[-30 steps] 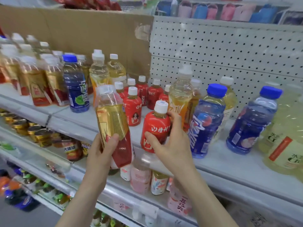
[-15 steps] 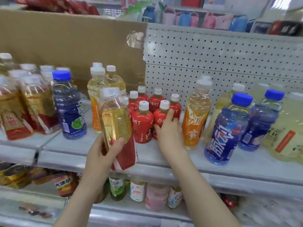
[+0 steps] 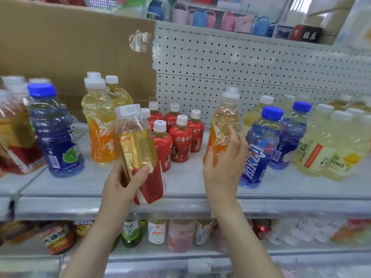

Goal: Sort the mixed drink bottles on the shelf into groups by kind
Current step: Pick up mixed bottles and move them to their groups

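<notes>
Presently, the left hand [image 3: 122, 183] grips a tea bottle [image 3: 136, 145], tilted, over the front edge of the shelf [image 3: 190, 183]. The right hand [image 3: 222, 163] has fingers and thumb curled round an orange bottle [image 3: 224, 117], upright on the shelf between the red bottles [image 3: 180, 143] and a blue bottle [image 3: 259, 153].
</notes>
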